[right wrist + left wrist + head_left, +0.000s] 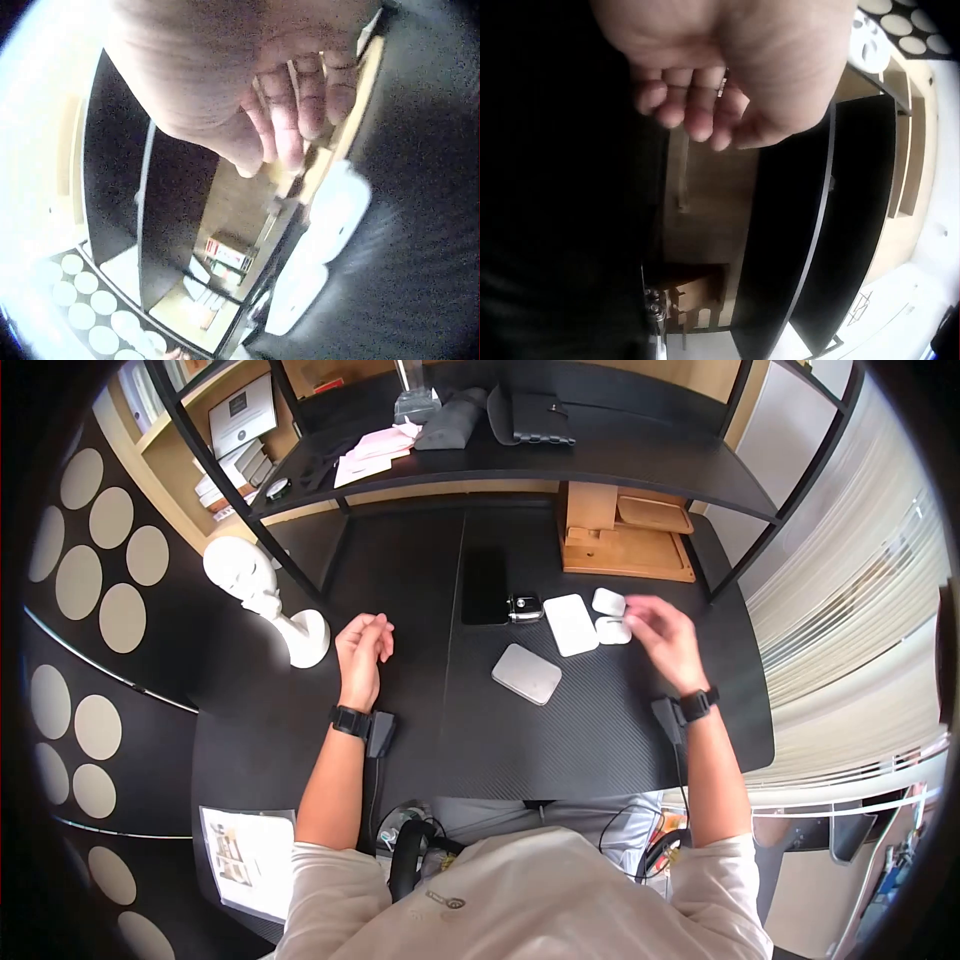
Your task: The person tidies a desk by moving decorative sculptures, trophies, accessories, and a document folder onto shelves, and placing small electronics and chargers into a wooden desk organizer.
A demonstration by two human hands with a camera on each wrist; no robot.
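Two small white rounded cases, an upper one (608, 601) and a lower one (613, 630), lie beside a white flat box (571, 625) on the black desk. Just right of them is the right hand (668, 642), its fingers slightly bent and nothing visible in them; the right wrist view shows this hand (247, 82) above the white cases (337, 206). At the desk's left, the left hand (362, 658) hangs loosely curled, holding nothing. The left wrist view has its fingers (699, 120) relaxed. A silver tin (527, 674) lies between the hands.
A black phone (485, 588) and a small metallic gadget (524, 608) lie left of the white box. Behind are a wooden organizer (625, 550) and a raised black shelf (640, 455). A white head figure (240, 570) stands at the left.
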